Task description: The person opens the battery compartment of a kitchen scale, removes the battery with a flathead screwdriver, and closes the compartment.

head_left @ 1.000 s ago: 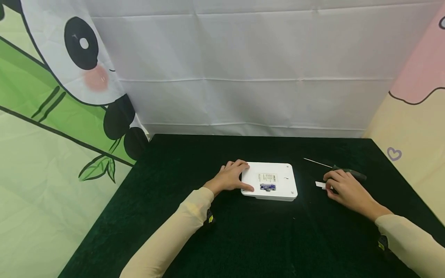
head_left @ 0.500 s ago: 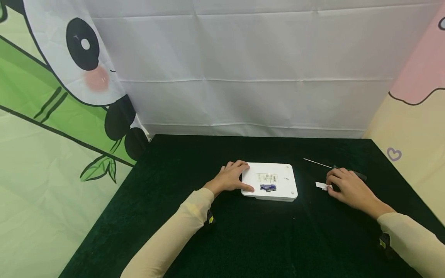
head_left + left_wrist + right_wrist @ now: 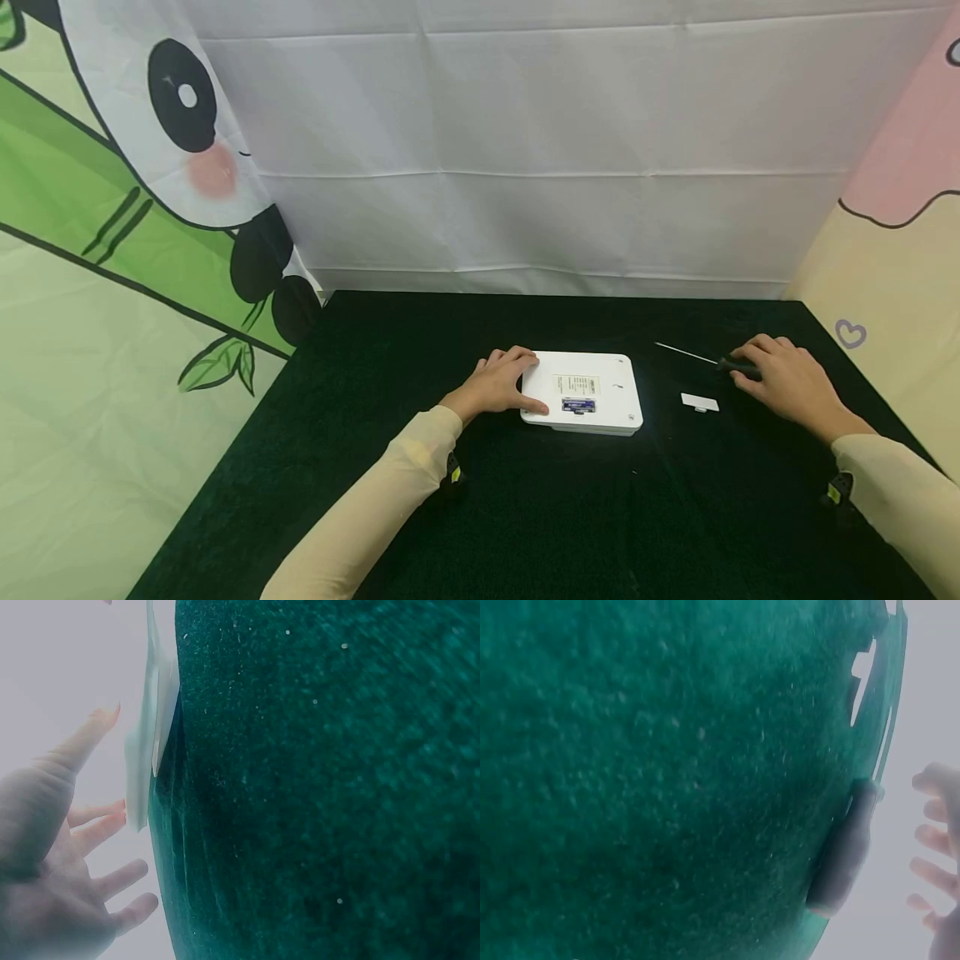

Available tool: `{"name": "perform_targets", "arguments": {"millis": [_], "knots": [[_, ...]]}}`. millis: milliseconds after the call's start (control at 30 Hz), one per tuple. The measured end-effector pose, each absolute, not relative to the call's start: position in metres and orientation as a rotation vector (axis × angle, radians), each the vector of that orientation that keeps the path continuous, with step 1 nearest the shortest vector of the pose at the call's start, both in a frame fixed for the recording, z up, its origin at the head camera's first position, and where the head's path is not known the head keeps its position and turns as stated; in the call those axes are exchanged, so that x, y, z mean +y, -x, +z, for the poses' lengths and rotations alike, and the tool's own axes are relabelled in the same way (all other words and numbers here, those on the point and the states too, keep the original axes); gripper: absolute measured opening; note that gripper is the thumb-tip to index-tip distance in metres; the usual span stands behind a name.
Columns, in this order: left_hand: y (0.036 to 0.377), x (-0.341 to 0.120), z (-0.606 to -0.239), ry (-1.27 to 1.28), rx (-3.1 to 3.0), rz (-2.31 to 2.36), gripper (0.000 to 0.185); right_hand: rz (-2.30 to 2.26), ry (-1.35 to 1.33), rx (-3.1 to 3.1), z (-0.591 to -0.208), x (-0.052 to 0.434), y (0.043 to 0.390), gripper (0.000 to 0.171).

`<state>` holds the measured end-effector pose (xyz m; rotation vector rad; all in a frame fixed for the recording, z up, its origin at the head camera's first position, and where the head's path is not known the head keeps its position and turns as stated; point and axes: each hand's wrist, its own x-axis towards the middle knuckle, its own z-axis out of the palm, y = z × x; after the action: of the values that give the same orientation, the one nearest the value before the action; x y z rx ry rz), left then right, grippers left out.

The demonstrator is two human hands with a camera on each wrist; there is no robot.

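Observation:
A white flat device [image 3: 600, 371] lies with its underside up, showing a printed label and a blue battery [image 3: 579, 406] in an uncovered compartment. My left hand [image 3: 495, 388] rests on its left end, thumb at the near corner and fingers at the far one. In the left wrist view those fingers look fairly straight at the device's edge. My right hand [image 3: 791, 383] hovers over the dark handle of a screwdriver [image 3: 738, 365], whose thin shaft points left. The right wrist view shows the fingers spread, apart from the handle [image 3: 847, 851]. Between device and screwdriver lies a small white battery cover [image 3: 700, 402].
A dark green cloth [image 3: 525, 517] covers the table. White fabric [image 3: 525, 150] hangs behind its far edge. Printed cartoon panels stand at the left [image 3: 97, 350] and right [image 3: 892, 275].
My right hand has let go of the battery cover, left it on the cloth, and moved right and back over the screwdriver handle. The left hand and the device stay put.

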<state>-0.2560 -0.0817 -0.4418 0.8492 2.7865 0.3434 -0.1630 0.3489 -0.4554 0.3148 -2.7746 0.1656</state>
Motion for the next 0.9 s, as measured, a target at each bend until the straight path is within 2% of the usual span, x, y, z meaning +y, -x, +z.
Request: {"name": "perform_targets", "arguments": {"millis": [533,900], "knots": [[0.256,-0.083,-0.442,-0.852,2.795,0.338,0.087,0.243,-0.147,-2.937,-0.478,0.364,0.174,0.039],[0.256,-0.082,-0.443,-0.851,2.795,0.336,0.087,0.24,-0.1,-2.99,-0.479,0.362,0.173,0.04]]}}
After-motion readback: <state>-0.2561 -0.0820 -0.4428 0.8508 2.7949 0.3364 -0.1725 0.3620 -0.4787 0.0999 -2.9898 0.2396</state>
